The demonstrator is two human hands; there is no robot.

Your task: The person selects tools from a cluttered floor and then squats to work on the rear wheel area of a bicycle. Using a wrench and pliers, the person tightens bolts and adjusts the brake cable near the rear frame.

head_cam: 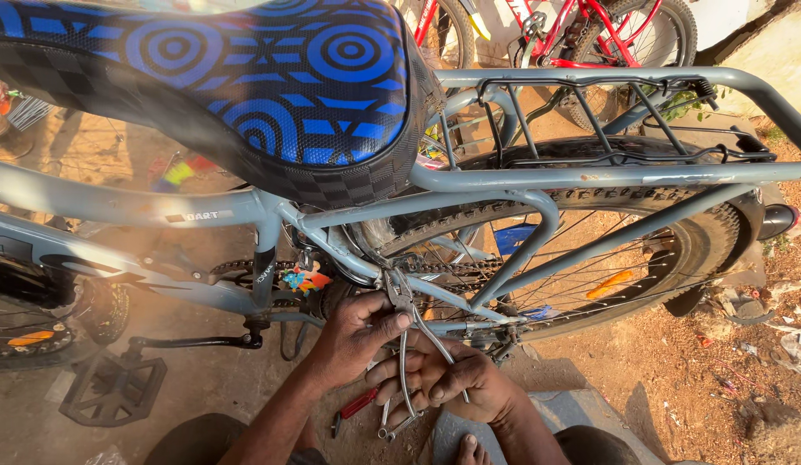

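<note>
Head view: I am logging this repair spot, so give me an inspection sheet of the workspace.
Surface: bare dusty ground, partly concrete.
Job's things: metal pliers set against the grey bicycle frame near the rear wheel.
Clutter: red-handled tool and a wrench on the ground; scraps at right.
Grippers: left hand near the pliers' head, right hand gripping the handles.
Cables: nothing seen.
Surroundings: blue patterned saddle, rear rack, pedal, red bicycle behind.
</note>
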